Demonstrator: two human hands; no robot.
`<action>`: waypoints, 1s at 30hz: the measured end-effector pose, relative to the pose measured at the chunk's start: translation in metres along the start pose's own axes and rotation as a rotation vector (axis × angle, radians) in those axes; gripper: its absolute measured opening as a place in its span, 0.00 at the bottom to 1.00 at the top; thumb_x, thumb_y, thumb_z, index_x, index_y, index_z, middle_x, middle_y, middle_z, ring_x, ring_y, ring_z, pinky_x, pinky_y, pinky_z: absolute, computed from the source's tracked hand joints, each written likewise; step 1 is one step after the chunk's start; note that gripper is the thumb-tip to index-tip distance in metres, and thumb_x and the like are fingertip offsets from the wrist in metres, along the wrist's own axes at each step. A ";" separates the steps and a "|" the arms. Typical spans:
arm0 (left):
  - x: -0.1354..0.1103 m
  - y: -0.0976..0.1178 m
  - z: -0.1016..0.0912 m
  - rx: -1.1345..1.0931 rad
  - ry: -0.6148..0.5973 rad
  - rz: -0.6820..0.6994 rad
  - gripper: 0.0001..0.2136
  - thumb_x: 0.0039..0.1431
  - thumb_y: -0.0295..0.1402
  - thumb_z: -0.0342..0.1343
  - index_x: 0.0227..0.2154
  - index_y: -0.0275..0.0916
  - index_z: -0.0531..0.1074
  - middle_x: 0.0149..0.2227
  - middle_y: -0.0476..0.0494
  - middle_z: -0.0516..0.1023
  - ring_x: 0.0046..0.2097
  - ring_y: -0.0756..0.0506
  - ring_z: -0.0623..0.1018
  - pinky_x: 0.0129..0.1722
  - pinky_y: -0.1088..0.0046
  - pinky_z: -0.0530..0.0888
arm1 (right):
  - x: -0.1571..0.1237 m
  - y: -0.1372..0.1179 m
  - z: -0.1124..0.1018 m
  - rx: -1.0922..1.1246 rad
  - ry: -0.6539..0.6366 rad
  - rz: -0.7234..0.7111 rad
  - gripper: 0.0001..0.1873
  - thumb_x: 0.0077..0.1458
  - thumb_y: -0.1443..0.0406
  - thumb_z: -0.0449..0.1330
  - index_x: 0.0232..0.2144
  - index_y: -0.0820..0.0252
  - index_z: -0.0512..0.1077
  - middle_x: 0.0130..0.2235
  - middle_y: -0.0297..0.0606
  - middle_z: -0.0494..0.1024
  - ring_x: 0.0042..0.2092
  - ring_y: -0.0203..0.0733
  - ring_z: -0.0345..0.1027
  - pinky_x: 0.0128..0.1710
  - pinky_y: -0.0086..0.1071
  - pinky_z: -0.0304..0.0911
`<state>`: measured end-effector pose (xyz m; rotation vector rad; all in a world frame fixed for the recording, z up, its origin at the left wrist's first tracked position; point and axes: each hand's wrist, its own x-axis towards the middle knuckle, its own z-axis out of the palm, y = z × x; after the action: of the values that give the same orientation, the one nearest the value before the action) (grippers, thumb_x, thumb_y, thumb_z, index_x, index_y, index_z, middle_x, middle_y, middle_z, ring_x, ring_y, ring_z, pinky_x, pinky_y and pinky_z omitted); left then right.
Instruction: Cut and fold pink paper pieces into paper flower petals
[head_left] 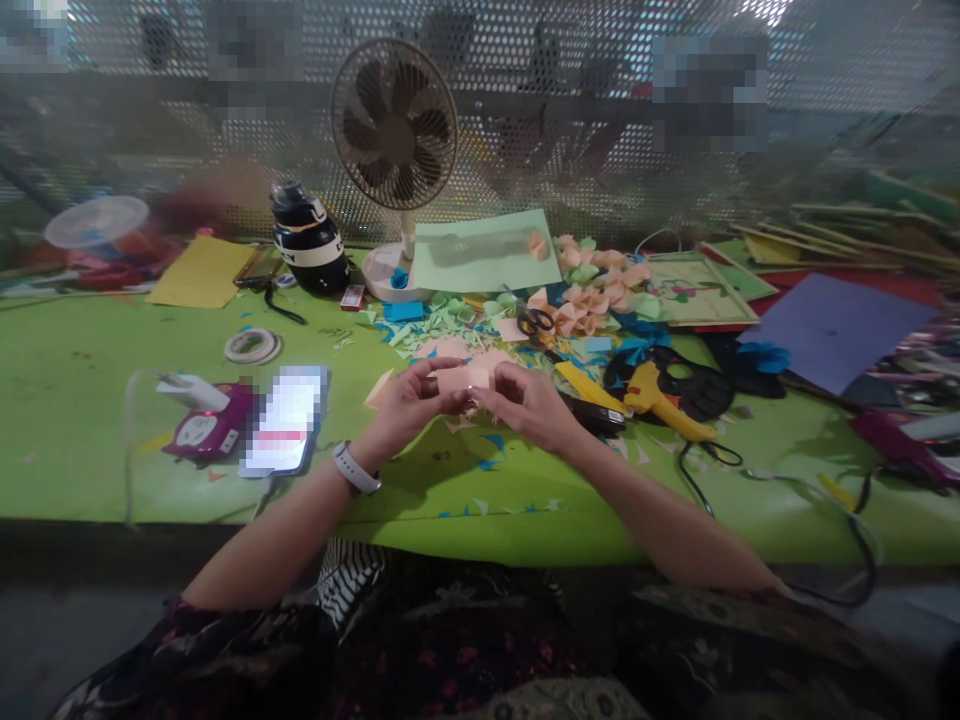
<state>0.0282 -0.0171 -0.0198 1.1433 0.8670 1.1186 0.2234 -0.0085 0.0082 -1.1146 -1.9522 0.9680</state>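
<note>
1. In front of you, a perforated panel (495, 180) stands as a wall along the table's far edge, with a darker horizontal band (585, 97) crossing it.
2. Light reaches you through its holes, brightest towards the top; shapes behind it are blurred.
3. Your table (90, 400) has a bright green surface.
4. Below its near edge, you see dim grey floor (45, 610) at the left.

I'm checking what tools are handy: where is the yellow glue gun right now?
In the head view, the yellow glue gun lies on the green tabletop, to the right of the person's right hand, just past a black tool.
</note>
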 end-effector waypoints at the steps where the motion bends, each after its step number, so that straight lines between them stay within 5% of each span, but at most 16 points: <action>1: 0.000 -0.001 0.000 0.004 0.006 0.002 0.26 0.49 0.35 0.70 0.51 0.36 0.71 0.32 0.44 0.83 0.32 0.48 0.82 0.35 0.72 0.79 | 0.000 0.000 0.000 -0.005 -0.005 -0.002 0.19 0.56 0.52 0.60 0.22 0.56 0.60 0.21 0.28 0.62 0.25 0.33 0.54 0.24 0.30 0.50; 6: 0.000 -0.001 0.000 0.011 0.011 0.002 0.28 0.49 0.35 0.70 0.52 0.35 0.70 0.32 0.44 0.83 0.32 0.48 0.82 0.35 0.72 0.79 | 0.002 0.004 0.001 -0.020 0.004 -0.018 0.20 0.55 0.55 0.60 0.20 0.55 0.57 0.19 0.26 0.61 0.22 0.32 0.53 0.22 0.29 0.50; 13: -0.001 0.004 0.000 -0.025 0.011 -0.024 0.29 0.48 0.33 0.71 0.53 0.34 0.69 0.34 0.44 0.83 0.33 0.49 0.82 0.37 0.72 0.80 | 0.004 0.004 -0.001 0.119 -0.112 0.026 0.18 0.58 0.54 0.59 0.23 0.57 0.63 0.22 0.31 0.71 0.23 0.34 0.66 0.23 0.29 0.61; 21: 0.001 0.015 -0.008 -0.009 0.059 0.015 0.27 0.47 0.36 0.71 0.49 0.34 0.70 0.30 0.46 0.83 0.34 0.47 0.83 0.39 0.70 0.80 | 0.008 0.001 -0.016 0.241 -0.076 0.047 0.22 0.52 0.47 0.64 0.24 0.58 0.66 0.23 0.30 0.72 0.21 0.32 0.64 0.21 0.29 0.62; 30: 0.000 0.009 -0.004 -0.050 0.038 -0.027 0.23 0.46 0.39 0.71 0.43 0.36 0.72 0.35 0.43 0.84 0.37 0.44 0.84 0.29 0.76 0.79 | 0.007 0.000 -0.009 0.318 -0.088 0.062 0.21 0.51 0.49 0.66 0.25 0.59 0.68 0.23 0.31 0.74 0.21 0.32 0.66 0.21 0.29 0.65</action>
<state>0.0223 -0.0152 -0.0119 1.0696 0.8765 1.1367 0.2284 0.0002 0.0139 -0.9680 -1.7599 1.3275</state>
